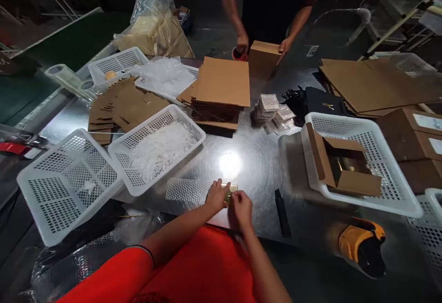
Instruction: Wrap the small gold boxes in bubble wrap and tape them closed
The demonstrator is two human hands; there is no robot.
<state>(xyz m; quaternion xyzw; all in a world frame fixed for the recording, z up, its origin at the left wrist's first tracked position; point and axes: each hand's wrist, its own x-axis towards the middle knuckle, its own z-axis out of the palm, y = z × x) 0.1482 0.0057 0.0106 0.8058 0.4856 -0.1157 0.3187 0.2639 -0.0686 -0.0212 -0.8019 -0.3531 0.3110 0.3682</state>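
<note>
My left hand (217, 195) and my right hand (242, 207) meet at the near edge of the shiny metal table (248, 165). Both pinch a small gold-coloured item (230, 190) between their fingertips. A sheet of bubble wrap (186, 190) lies flat just left of my left hand. A black marker-like stick (282, 213) lies to the right of my right hand.
White perforated baskets stand left (65, 183), centre-left (157, 148) holding white filler, and right (359, 165) holding an open cardboard box. Flat cardboard stacks (221, 86), wrapped packets (272, 112), a yellow-black tool (362, 243). Across the table a person's hands hold a small carton (264, 56).
</note>
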